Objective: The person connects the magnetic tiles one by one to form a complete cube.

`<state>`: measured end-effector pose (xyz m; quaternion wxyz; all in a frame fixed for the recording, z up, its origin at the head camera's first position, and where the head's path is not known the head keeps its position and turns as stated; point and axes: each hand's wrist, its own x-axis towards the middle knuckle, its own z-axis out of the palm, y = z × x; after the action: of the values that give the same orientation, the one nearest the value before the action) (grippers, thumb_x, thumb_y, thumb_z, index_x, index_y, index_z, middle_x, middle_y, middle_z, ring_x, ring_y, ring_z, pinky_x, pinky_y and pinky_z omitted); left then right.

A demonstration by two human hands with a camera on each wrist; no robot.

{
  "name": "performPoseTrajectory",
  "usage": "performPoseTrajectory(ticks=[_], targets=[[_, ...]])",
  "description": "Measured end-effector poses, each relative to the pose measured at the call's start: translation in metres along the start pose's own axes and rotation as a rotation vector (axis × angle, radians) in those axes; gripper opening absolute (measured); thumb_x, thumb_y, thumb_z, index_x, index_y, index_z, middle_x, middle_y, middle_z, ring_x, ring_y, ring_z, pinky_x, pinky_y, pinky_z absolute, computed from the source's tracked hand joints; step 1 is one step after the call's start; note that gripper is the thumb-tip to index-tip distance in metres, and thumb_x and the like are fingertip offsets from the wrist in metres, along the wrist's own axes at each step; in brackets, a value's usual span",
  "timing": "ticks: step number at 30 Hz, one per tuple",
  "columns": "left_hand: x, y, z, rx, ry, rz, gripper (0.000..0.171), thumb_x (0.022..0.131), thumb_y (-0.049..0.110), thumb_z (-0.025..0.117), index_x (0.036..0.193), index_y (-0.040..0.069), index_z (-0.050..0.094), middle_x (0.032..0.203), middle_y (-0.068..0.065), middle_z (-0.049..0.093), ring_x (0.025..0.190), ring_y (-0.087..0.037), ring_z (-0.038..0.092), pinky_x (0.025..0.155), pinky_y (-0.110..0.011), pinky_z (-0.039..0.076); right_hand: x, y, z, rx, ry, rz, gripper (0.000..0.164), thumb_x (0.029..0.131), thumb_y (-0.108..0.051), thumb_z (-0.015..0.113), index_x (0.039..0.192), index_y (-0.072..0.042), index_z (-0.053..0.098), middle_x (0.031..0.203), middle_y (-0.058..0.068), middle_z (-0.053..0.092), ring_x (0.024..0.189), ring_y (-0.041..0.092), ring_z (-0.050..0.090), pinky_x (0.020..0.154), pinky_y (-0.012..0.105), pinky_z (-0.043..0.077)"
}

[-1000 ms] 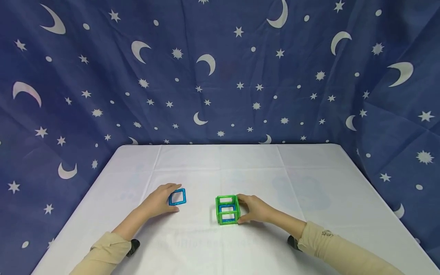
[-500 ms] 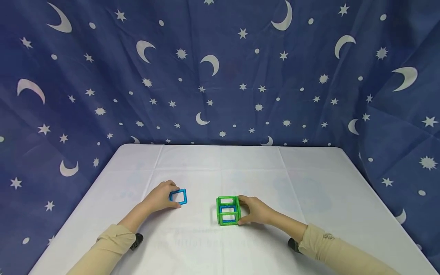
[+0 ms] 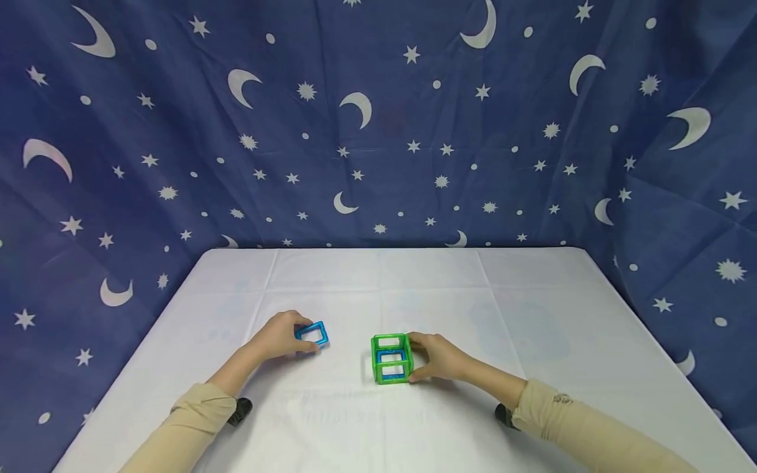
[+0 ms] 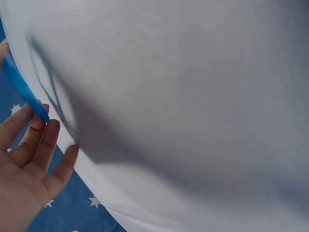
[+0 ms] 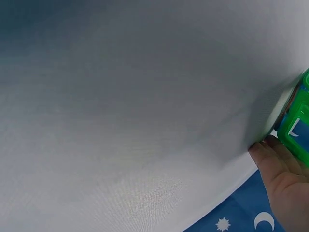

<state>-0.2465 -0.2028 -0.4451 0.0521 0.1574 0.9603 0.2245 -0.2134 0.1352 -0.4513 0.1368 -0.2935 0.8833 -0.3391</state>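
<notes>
My left hand [image 3: 280, 337] pinches a blue open-framed square magnetic tile [image 3: 322, 332] between thumb and fingers, left of the middle. In the left wrist view this tile [image 4: 21, 89] is seen nearly edge-on, held off the cloth with its shadow beside it. To the right, a cube frame [image 3: 375, 368] of green square magnetic tiles stands on the white cloth, with a blue square showing inside it. My right hand [image 3: 442, 360] holds the cube's right side, thumb at the near corner and fingers at the far one. The right wrist view shows only part of the green cube [image 5: 286, 137].
A white cloth [image 3: 414, 276] with fold lines covers the table. Behind and beside it hangs a blue curtain [image 3: 390, 118] with moons and stars. A dark wrist strap [image 3: 241, 412] shows under the left sleeve.
My left hand has shifted slightly to the right with the blue tile, which now tilts flatter. The right hand and the green cube have stayed in place.
</notes>
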Motion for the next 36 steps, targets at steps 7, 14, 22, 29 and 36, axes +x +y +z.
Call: performPoseTrajectory(ticks=[7,14,22,29,36], targets=[[-0.001,0.020,-0.001,-0.113,0.045,0.045,0.053,0.072,0.031,0.079,0.111,-0.004,0.066,0.100,-0.011,0.064,0.090,-0.025,0.060,0.078,-0.039,0.051,0.001,-0.001,-0.002,0.001,-0.014,0.007,0.069,0.070,-0.012,0.082,0.126,0.009,0.049,0.125,0.021,0.060,0.118,0.034,0.057,0.102,0.044,0.042],[-0.001,0.034,0.001,-0.143,0.083,0.096,0.049,0.072,0.028,0.078,0.110,-0.001,0.066,0.096,-0.008,0.060,0.081,-0.015,0.053,0.070,-0.028,0.046,0.000,-0.003,-0.003,-0.016,-0.009,0.003,0.068,0.070,-0.012,0.082,0.126,0.008,0.050,0.125,0.020,0.060,0.117,0.033,0.057,0.102,0.043,0.042],[-0.002,0.050,0.006,-0.168,0.085,0.109,0.051,0.072,0.026,0.078,0.114,0.000,0.065,0.099,-0.010,0.058,0.085,-0.017,0.050,0.071,-0.028,0.045,-0.001,-0.005,-0.005,-0.025,-0.025,0.038,0.070,0.070,-0.013,0.082,0.127,0.009,0.048,0.127,0.022,0.059,0.120,0.035,0.054,0.103,0.046,0.041],[-0.004,0.071,0.008,-0.232,0.148,0.136,0.046,0.074,0.028,0.079,0.113,0.005,0.066,0.099,-0.004,0.058,0.088,-0.015,0.052,0.079,-0.033,0.049,-0.002,-0.003,-0.007,-0.023,-0.024,0.029,0.068,0.070,-0.012,0.082,0.126,0.009,0.049,0.127,0.021,0.059,0.120,0.035,0.055,0.103,0.045,0.040],[-0.008,0.086,0.009,-0.270,0.155,0.185,0.051,0.072,0.031,0.081,0.113,0.006,0.067,0.100,0.000,0.058,0.087,-0.013,0.051,0.078,-0.037,0.050,-0.001,-0.002,-0.004,-0.003,-0.025,0.027,0.070,0.070,-0.013,0.082,0.127,0.008,0.049,0.126,0.020,0.059,0.121,0.033,0.055,0.104,0.044,0.039]])
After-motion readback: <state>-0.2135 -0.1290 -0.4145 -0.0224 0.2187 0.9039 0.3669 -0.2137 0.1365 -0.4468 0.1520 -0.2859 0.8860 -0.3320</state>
